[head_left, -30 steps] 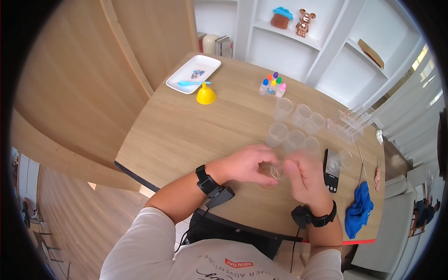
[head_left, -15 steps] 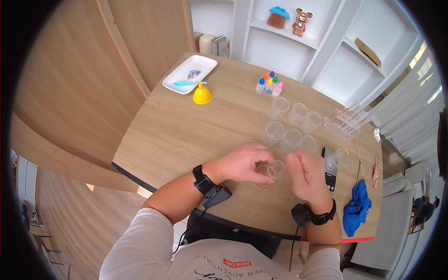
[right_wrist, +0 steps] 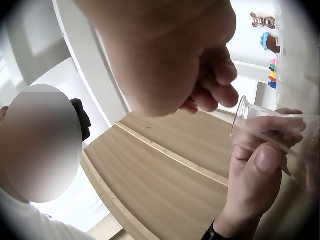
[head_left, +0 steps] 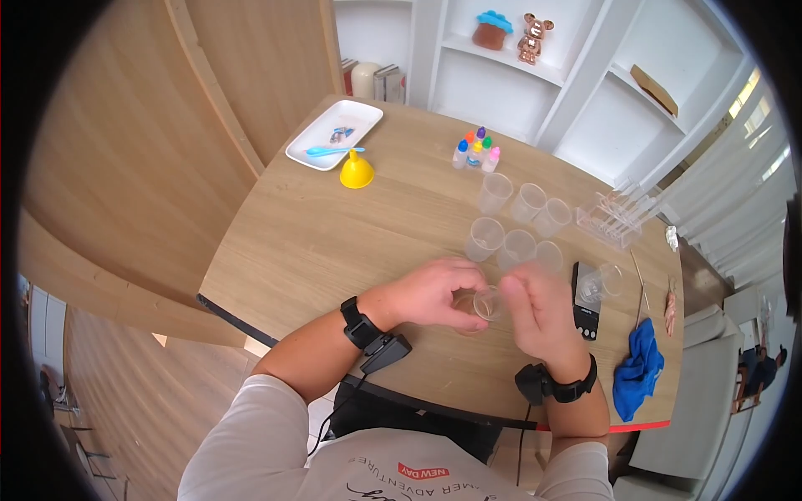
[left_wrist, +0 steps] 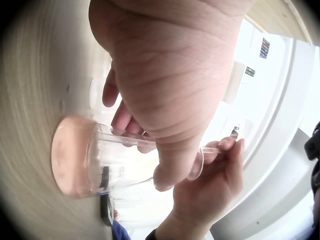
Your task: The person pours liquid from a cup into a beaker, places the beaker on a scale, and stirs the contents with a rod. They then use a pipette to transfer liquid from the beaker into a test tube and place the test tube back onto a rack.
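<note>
My left hand (head_left: 439, 292) curls round the neck of a clear glass flask (head_left: 487, 304) near the front of the table. In the left wrist view, pinkish liquid fills the bottom of the flask (left_wrist: 72, 155), and the left thumb crosses near its mouth. A thin clear rod (left_wrist: 122, 140) passes through the mouth down into the flask. Just to the right, my right hand (head_left: 543, 321) pinches the rod's upper end between thumb and fingers. The right wrist view has the flask's rim (right_wrist: 240, 117) below the right hand's curled fingers, with the left hand (right_wrist: 257, 175) round the glass.
Several clear cups (head_left: 484, 240) stand beyond the hands. To the right are a black scale (head_left: 586, 321), a blue cloth (head_left: 639, 367) and a tube rack (head_left: 606, 221). Farther back stand small dropper bottles (head_left: 474, 154), a yellow funnel (head_left: 357, 172) and a white tray (head_left: 368, 113).
My right hand has shifted slightly beside the flask mouth and looks blurred. The left hand keeps its grip. The head view has shifted a little, so the table objects sit farther left.
</note>
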Available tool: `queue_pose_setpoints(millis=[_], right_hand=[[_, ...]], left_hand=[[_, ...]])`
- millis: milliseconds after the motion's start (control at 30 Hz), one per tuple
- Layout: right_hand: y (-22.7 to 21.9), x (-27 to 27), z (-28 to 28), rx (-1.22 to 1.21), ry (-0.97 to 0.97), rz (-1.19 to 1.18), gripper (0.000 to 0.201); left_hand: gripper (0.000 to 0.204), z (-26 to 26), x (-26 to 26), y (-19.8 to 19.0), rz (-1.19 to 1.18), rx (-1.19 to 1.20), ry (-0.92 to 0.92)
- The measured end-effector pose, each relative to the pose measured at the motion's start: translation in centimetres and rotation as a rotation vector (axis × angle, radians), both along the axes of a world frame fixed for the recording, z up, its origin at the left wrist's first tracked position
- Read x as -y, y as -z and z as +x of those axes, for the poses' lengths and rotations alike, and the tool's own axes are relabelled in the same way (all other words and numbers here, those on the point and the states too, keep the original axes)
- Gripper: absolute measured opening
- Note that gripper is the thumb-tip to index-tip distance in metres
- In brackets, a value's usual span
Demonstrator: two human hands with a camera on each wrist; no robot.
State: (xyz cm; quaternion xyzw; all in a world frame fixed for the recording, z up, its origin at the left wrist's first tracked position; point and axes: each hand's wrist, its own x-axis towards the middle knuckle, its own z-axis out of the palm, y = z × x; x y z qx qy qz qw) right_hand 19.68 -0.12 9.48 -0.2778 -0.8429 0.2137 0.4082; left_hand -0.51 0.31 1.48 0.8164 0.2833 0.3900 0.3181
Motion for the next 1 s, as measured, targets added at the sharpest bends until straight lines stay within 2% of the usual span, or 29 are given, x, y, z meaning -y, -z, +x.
queue_pose_setpoints(millis=[133, 200, 233, 300, 433, 533, 633, 733, 800, 867, 933, 1000], right_hand=[[-1.3, 0.3, 0.8, 0.098, -0.072, -0.135, 0.016], [-1.5, 0.3, 1.1, 0.149, 0.069, -0.172, 0.014], [-1.4, 0.1, 0.9, 0.149, 0.071, -0.171, 0.014], [-0.7, -0.1, 0.2, 0.016, -0.012, -0.011, 0.014], [-1.0, 0.1, 0.7, 0.045, -0.1, -0.145, 0.013], [-1.6, 0.3, 0.9, 0.128, 0.005, -0.099, 0.013], [-1.1, 0.3, 0.4, 0.039, 0.055, -0.065, 0.013], [-1.0, -0.2, 0.5, 0.033, -0.036, -0.038, 0.014], [-1.3, -0.1, 0.9, 0.091, -0.071, -0.126, 0.014], [-1.4, 0.0, 0.8, 0.086, 0.003, -0.122, 0.014], [-1.2, 0.0, 0.5, 0.081, 0.078, -0.121, 0.014], [-0.6, -0.3, 0.3, 0.011, -0.062, -0.071, 0.014]], left_hand=[[0.037, 0.1, 0.0, 0.1, -0.019, 0.039, -0.001], [0.037, 0.0, 0.0, 0.0, -0.012, 0.046, 0.0], [0.037, 0.0, 0.0, 0.0, -0.014, 0.039, -0.003], [0.036, 0.1, 0.0, 0.2, -0.019, 0.031, -0.001], [0.036, 0.1, 0.0, 0.3, -0.013, 0.039, -0.008], [0.037, 0.1, 0.0, 0.0, -0.004, 0.037, -0.002], [0.037, 0.2, 0.0, 0.0, -0.008, 0.042, 0.004], [0.037, 0.3, 0.0, 0.0, -0.027, 0.055, 0.004], [0.037, 0.1, 0.1, 0.0, -0.04, 0.062, 0.013], [0.046, 0.0, 0.0, 0.0, -0.052, 0.004, 0.026], [0.041, 0.2, 0.2, -0.2, -0.057, 0.032, 0.012], [0.037, 0.3, 0.2, -0.3, -0.063, 0.059, -0.003]])
